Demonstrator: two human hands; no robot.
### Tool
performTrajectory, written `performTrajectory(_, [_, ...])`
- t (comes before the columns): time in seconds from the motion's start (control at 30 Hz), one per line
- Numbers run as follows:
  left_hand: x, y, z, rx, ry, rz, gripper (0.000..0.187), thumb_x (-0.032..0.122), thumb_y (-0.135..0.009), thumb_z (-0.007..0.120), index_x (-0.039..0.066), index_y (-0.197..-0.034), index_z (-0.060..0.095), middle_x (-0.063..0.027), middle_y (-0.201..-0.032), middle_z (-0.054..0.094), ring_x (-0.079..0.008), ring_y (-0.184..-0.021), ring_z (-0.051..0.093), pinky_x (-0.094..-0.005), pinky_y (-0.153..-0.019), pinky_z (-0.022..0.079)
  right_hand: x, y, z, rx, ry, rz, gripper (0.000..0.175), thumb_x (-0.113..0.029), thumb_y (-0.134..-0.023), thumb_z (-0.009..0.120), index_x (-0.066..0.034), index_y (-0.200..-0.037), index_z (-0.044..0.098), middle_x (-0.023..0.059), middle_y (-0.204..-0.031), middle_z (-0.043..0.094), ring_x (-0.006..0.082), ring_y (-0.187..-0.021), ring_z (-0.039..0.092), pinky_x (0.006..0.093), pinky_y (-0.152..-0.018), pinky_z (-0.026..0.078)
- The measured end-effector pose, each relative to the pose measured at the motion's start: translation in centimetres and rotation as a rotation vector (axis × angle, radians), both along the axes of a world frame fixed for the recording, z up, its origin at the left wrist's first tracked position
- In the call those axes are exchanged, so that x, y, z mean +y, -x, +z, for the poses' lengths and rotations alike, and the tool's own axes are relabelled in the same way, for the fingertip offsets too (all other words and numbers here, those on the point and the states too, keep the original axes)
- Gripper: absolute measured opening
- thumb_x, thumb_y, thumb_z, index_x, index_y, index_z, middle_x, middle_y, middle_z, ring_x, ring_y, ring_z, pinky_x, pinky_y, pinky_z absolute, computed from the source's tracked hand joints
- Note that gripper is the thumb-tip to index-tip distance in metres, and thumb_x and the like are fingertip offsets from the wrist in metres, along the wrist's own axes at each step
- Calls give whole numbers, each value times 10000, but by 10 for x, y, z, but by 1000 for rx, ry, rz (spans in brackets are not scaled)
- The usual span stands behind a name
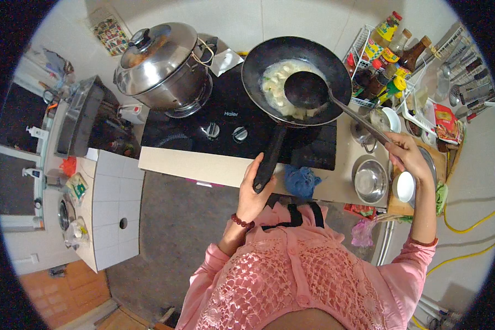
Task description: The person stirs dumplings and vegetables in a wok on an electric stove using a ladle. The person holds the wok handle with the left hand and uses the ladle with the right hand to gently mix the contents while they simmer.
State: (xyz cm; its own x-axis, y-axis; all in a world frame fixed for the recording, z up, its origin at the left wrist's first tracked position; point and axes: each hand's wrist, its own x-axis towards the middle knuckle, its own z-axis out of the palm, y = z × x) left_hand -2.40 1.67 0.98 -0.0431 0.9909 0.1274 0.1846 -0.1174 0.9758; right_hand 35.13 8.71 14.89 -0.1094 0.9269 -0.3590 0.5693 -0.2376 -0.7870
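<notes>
My left hand (253, 189) grips the black handle of a wok (255, 78), which looks tilted over the right side of a black glass gas cooktop (173, 136). Pale chunks in a milky liquid (278, 82) lie in the wok, with a few green bits. My right hand (404, 154) holds the long metal handle of a ladle (306, 90). Its dark, round bowl is over the food and covers part of it. Whether the ladle touches the liquid cannot be told. The burner under the wok is hidden.
A lidded steel pot (165, 66) stands on the left burner. A blue cloth (300, 181) lies at the counter's front edge. To the right are a steel bowl (370, 181), a white bowl (405, 186) and a wire rack (361, 49) of sauce bottles. A tiled counter (115, 206) stands left.
</notes>
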Motion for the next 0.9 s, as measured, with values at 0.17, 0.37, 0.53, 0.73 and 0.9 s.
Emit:
performTrajectory(0.17, [0, 0, 2, 2, 22, 4, 607, 41, -808, 667, 30, -1367, 433, -136, -1223, 543, -196, -1045, 564, -282, -895, 438, -9, 9, 18, -195, -154, -26, 326, -124, -896, 586, -32, -1207, 613, -8, -642, 534, 62, -488, 448, 241, -443, 358])
performTrajectory(0.37, [0, -1, 1, 7, 11, -3, 623, 19, -803, 664, 48, -1379, 431, -123, -1249, 540, -183, -1090, 545, -281, -922, 428, -13, -5, 6, -461, -480, 57, 323, -121, -867, 627, -4, -1168, 624, 71, -848, 594, 152, -728, 519, 301, -652, 408])
performTrajectory(0.53, [-1, -1, 5, 43, -17, 5, 608, 32, -810, 663, 33, -1372, 431, -125, -1223, 542, -189, -1065, 552, -283, -906, 434, -2, 4, 3, -411, -231, -25, 346, -154, -849, 637, -7, -1162, 631, 120, -783, 653, 169, -684, 604, 314, -657, 464])
performTrajectory(0.73, [-1, 0, 5, 24, -3, 5, 607, 28, -810, 665, 21, -1369, 428, -123, -1216, 545, -175, -1041, 563, -273, -893, 442, 8, 11, 11, -253, -18, -18, 326, -134, -874, 598, -24, -1179, 631, 5, -587, 515, 82, -509, 462, 274, -491, 379])
performTrajectory(0.9, [0, -1, 4, 32, -21, 4, 598, 22, -808, 660, 25, -1363, 437, -122, -1205, 548, -175, -1035, 564, -270, -884, 443, 5, 11, 8, -241, -104, -21, 330, -128, -884, 591, -20, -1194, 621, -1, -583, 509, 75, -512, 459, 268, -480, 372])
